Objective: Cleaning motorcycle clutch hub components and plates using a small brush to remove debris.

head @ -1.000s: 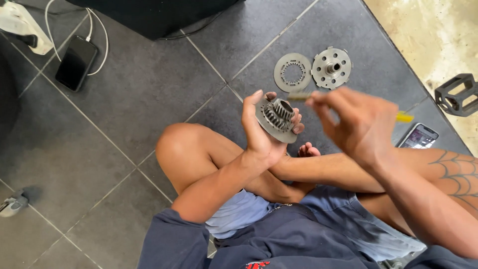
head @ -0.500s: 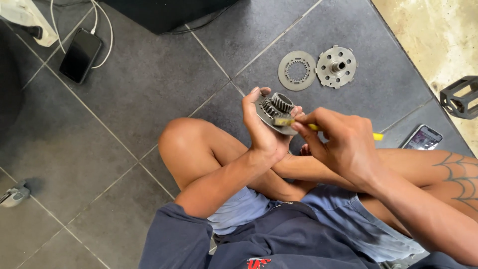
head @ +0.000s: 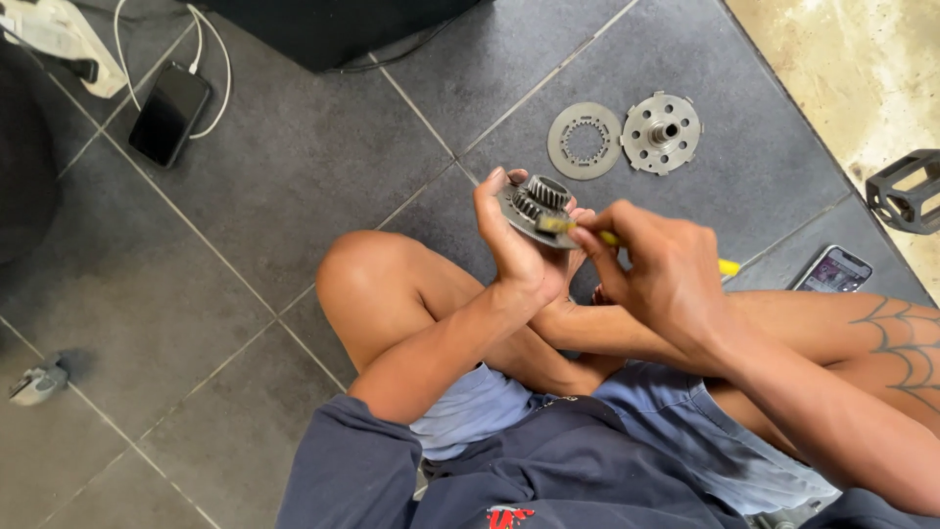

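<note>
Dark grey tiled floor (head: 294,167) under both hands, pale concrete (head: 852,59) beyond

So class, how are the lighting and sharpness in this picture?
Head view: soft, even daylight on the grey floor, brighter on the bare concrete top right; no harsh glare; the gear and both hands are sharp, with a short shadow beside the discs.

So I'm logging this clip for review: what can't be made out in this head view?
- Tip of the yellow-handled tool: blurred against the geared metal hub.
- Tool's grip: wrapped by the right hand.
- Hub's underside: covered by the left hand.
- Black pedal: cut off by the right edge.
- Phone screen: too small.
</note>
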